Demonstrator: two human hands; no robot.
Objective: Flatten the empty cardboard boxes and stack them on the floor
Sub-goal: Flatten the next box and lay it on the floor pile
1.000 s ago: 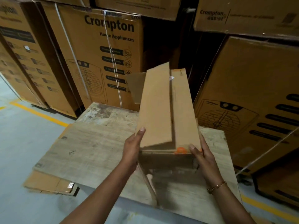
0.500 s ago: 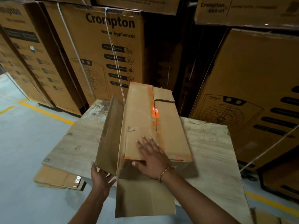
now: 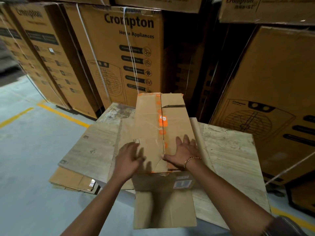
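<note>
Your left hand [image 3: 131, 159] is blurry, fingers spread, at the near-left edge of the long brown cardboard box with orange tape [image 3: 148, 120]; can't tell if it's touching. Your right hand [image 3: 185, 151] lies flat and splayed on top. The box stretches away from both palms across the pale worn wooden board [image 3: 226, 150], with its open flap [image 3: 163, 208] hanging toward you.

Straight ahead, the tall carton [image 3: 122, 57] reads "Crompton" in big dark letters, with "Home Appliances" beneath. The left carton [image 3: 39, 48] bears the same brand, blurred. The upper right carton [image 3: 265, 9] says "Crompton assist". The lower right carton [image 3: 272, 82] carries a small "Crompton". On the small box [image 3: 148, 116], the orange sticker [image 3: 163, 119] and white label [image 3: 183, 183] are unreadable.
</note>
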